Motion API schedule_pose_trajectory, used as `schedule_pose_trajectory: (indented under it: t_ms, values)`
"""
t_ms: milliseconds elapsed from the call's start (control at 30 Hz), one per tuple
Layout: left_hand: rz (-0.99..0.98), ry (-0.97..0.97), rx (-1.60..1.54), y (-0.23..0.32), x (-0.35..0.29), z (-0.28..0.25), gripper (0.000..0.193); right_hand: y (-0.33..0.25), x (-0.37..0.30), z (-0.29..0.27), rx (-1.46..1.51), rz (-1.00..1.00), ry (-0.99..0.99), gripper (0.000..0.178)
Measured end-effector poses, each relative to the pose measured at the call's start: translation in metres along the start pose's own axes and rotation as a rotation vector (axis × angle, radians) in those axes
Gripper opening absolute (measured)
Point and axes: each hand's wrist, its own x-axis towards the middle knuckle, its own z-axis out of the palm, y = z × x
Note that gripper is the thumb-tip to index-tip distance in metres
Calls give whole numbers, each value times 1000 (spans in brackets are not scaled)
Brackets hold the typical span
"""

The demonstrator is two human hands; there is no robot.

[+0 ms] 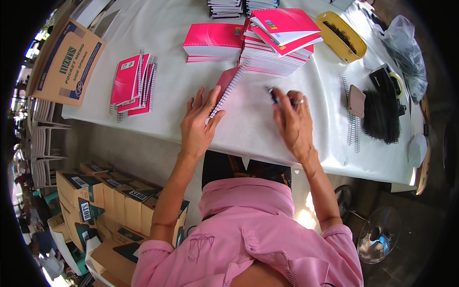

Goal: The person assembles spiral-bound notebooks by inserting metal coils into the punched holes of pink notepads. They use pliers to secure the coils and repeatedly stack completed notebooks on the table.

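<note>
My left hand (pixel 198 122) rests with spread fingers on the white table (pixel 258 129), its fingertips against the wire-spiral edge of a pink notebook (pixel 226 86) that lies tilted in front of me. My right hand (pixel 292 117) is closed around a small dark blue tool (pixel 275 97) held against the table, just right of the notebook. A tall stack of pink-covered pads (pixel 279 40) stands just beyond both hands.
More pink spiral notebooks (pixel 133 83) lie at the left, a lower pink stack (pixel 213 42) behind. A yellow tray (pixel 341 36), black binding combs (pixel 381 117), wire spirals (pixel 353 129) and a plastic bag (pixel 406 48) sit right. Cardboard boxes (pixel 103 196) stand on the floor; a fan (pixel 377 235) at lower right.
</note>
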Motion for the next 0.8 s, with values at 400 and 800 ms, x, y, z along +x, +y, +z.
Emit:
schedule_pose_trajectory:
  t_ms: [400, 800]
  values:
    - [25, 20, 165, 17, 0, 5, 80, -55, -14, -3, 210, -197, -72, 41]
    - [145, 222, 346, 22, 13, -28, 74, -41, 25, -17, 1045, 117, -517, 22]
